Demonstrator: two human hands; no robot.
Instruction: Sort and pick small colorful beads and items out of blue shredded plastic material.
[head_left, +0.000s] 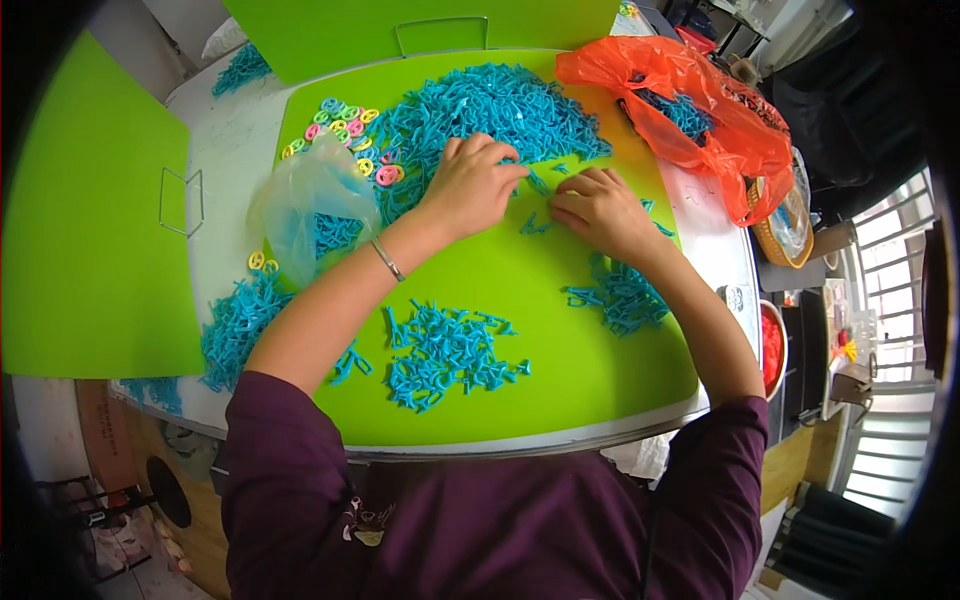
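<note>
My left hand [472,187] is at the near edge of a large heap of small blue plastic pieces [500,105], its fingers bent. A slim blue piece [538,181] shows right at its thumb and fingertips, seemingly pinched there. Just to the right, my right hand [606,212] hovers low over the green board [560,370], fingers curled together; what they hold, if anything, is hidden. Between the hands lie loose blue pieces [534,226]. A smaller pile of forked blue pieces [445,355] is spread nearer me, and another pile [630,300] sits beneath my right forearm.
Colourful plastic rings [350,128] lie left of the heap, beside a clear plastic bag [310,205]. More blue pieces [245,325] rest at the left table edge. A red plastic bag [690,110] stands far right, near a basket [785,230]. Green panels [95,220] rise left and behind.
</note>
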